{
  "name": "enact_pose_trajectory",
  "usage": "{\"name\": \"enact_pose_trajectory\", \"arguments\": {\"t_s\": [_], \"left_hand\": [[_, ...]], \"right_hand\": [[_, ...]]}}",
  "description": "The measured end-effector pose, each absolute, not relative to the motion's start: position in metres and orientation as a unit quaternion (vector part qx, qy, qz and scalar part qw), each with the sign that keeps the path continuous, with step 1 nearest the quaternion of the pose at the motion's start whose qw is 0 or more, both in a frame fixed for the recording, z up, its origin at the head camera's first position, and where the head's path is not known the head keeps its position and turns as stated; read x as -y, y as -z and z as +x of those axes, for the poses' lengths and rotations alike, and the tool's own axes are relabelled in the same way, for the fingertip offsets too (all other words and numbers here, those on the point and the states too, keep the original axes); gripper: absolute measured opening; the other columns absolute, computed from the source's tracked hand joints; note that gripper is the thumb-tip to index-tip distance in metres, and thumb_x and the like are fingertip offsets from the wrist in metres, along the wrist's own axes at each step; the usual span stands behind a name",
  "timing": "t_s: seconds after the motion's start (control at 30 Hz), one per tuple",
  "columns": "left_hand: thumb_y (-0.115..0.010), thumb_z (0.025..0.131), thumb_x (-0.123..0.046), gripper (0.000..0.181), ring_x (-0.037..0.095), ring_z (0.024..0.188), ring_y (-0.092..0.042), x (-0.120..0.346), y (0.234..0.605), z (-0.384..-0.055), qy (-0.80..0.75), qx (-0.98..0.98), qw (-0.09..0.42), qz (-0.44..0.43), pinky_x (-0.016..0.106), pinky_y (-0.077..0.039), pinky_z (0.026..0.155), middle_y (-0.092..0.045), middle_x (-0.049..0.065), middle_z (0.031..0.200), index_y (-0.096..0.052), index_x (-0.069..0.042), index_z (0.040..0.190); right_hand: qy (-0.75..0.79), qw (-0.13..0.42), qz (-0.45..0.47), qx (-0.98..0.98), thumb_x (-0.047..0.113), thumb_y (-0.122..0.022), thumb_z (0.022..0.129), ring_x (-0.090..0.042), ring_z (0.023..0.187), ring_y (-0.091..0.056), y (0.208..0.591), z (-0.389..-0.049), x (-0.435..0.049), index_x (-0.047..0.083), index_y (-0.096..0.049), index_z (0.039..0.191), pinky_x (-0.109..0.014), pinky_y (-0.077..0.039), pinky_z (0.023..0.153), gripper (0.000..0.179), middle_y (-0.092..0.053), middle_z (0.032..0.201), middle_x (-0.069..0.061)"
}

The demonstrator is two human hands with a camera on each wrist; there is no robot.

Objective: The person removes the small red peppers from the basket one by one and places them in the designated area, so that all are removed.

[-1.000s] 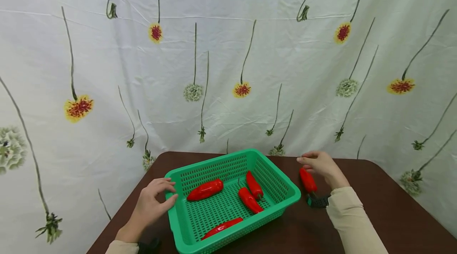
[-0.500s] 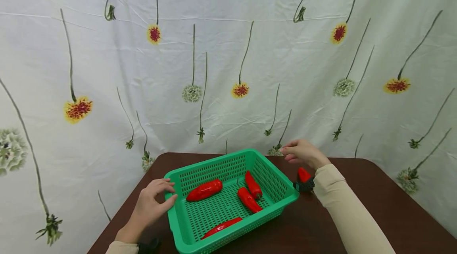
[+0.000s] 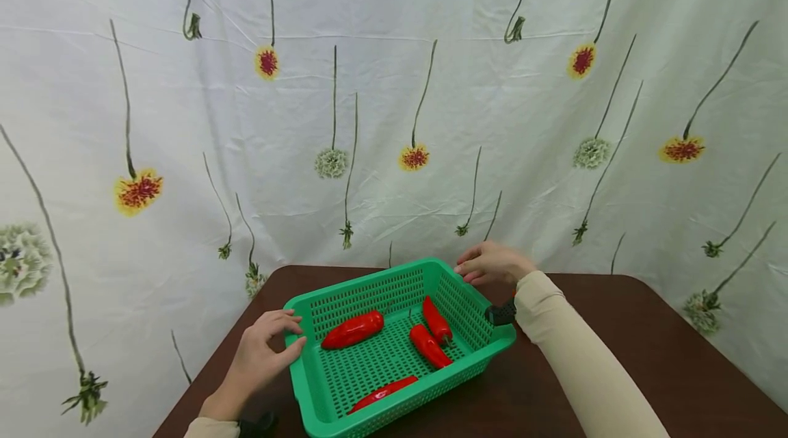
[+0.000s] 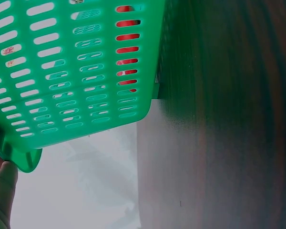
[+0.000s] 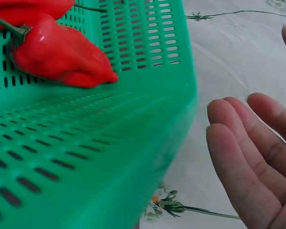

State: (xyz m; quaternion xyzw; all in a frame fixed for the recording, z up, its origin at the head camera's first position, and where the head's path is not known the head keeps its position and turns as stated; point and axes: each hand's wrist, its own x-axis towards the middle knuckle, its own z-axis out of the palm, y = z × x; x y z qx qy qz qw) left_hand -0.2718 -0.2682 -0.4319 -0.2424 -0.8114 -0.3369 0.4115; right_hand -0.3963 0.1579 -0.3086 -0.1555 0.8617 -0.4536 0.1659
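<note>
A green plastic basket (image 3: 369, 356) with slotted walls stands on the table, holding several red peppers. One long pepper (image 3: 353, 330) lies at its left, two peppers (image 3: 431, 345) lie side by side at its right, and another (image 3: 384, 392) is along the near wall. My left hand (image 3: 261, 356) grips the left rim with curved fingers; in the left wrist view the thumb (image 4: 5, 183) meets the rim's lip. My right hand (image 3: 492, 263) is beside the far right corner, fingers loosely bent, holding nothing. Apart from the rim, its fingers (image 5: 233, 157) show in the right wrist view.
The dark brown table (image 3: 591, 356) extends to the right of the basket. Behind it hangs a white curtain (image 3: 382, 109) printed with flowers. A black wrist device (image 3: 501, 313) on the right arm overlaps the basket's right rim. The right sleeve (image 3: 572, 342) covers part of the table.
My right hand has moved left, away from a red pepper on the table, to the basket's far right corner. The arm now mostly hides that pepper. My left hand has stayed put.
</note>
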Motion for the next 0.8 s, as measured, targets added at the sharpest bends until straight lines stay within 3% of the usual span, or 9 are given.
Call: {"name": "enact_pose_trajectory", "arguments": {"t_s": [0.3,0.63,0.8], "left_hand": [[-0.083,0.067,0.007,0.025,0.021,0.103,-0.064,0.267,0.435,-0.273,0.343,0.804,0.416,-0.252,0.004,-0.041,0.091,-0.075,0.009,0.095,-0.073,-0.011,0.081],[-0.083,0.067,0.007,0.027,0.020,0.104,-0.064,0.269,0.434,-0.273,0.343,0.805,0.415,-0.249,0.004,-0.040,0.091,-0.075,0.009,0.095,-0.073,-0.014,0.081],[-0.083,0.067,0.007,0.028,0.018,0.104,-0.064,0.268,0.432,-0.274,0.340,0.805,0.418,-0.249,0.003,-0.040,0.092,-0.075,0.009,0.095,-0.073,-0.016,0.081]], "right_hand": [[0.448,0.206,-0.147,-0.858,0.016,-0.069,0.095,-0.035,0.116,-0.065,0.316,-0.396,-0.142,-0.008,-0.051,0.139,-0.043,-0.056,0.097,0.053,-0.061,0.133,-0.020],[0.435,0.203,-0.110,-0.870,0.013,-0.072,0.092,-0.035,0.112,-0.066,0.315,-0.394,-0.119,-0.006,-0.057,0.133,-0.044,-0.058,0.094,0.047,-0.068,0.114,-0.016],[0.432,0.201,-0.097,-0.874,0.010,-0.074,0.090,-0.036,0.111,-0.067,0.321,-0.395,-0.112,-0.006,-0.057,0.133,-0.046,-0.058,0.094,0.048,-0.069,0.113,-0.016]]}}
